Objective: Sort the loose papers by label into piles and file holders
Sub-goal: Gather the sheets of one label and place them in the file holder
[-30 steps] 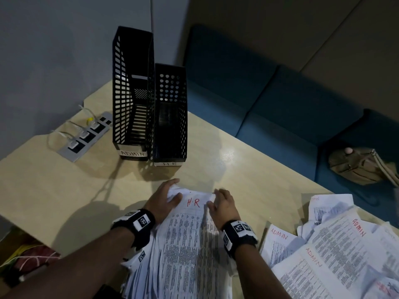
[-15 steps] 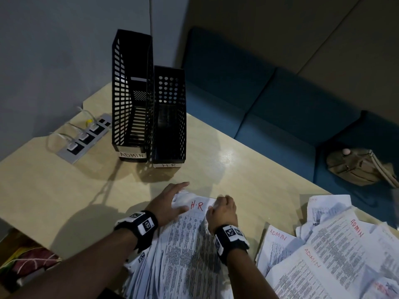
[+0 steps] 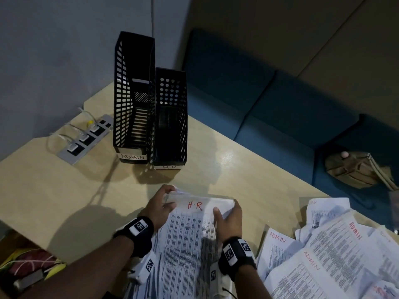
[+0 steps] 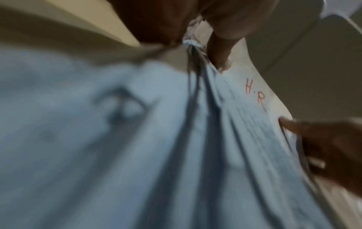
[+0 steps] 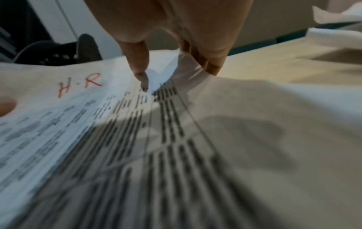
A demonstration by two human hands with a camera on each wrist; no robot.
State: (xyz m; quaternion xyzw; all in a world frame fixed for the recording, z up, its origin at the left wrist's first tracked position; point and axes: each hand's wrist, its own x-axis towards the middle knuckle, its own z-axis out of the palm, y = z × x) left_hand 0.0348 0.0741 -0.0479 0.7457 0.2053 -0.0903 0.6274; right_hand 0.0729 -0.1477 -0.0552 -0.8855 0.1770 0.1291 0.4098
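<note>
A stack of printed sheets marked HR in red [image 3: 190, 234] lies at the table's near edge. My left hand [image 3: 160, 205] grips its top left corner, thumb on the top sheet and fingers curled under. My right hand [image 3: 228, 214] grips the top right corner the same way. The right wrist view shows the HR stack [image 5: 109, 117] with my thumb [image 5: 140, 68] pressing on top and my fingers wrapped round the edge. In the left wrist view the HR stack [image 4: 245, 124] is blurred. Two black mesh file holders stand beyond, one labelled ADMIN [image 3: 131, 100], one labelled HR [image 3: 170, 117].
Loose sheets marked ADMIN [image 3: 328, 255] lie heaped on the table [image 3: 64, 190] at the right. A grey power strip [image 3: 84, 140] with plugged cables sits left of the holders. A blue sofa [image 3: 280, 108] with a tan bag [image 3: 356, 169] is behind the table.
Both hands went from resting flat on the top of the HR stack to gripping its two top corners; the top edge has lifted and spread wider between them.
</note>
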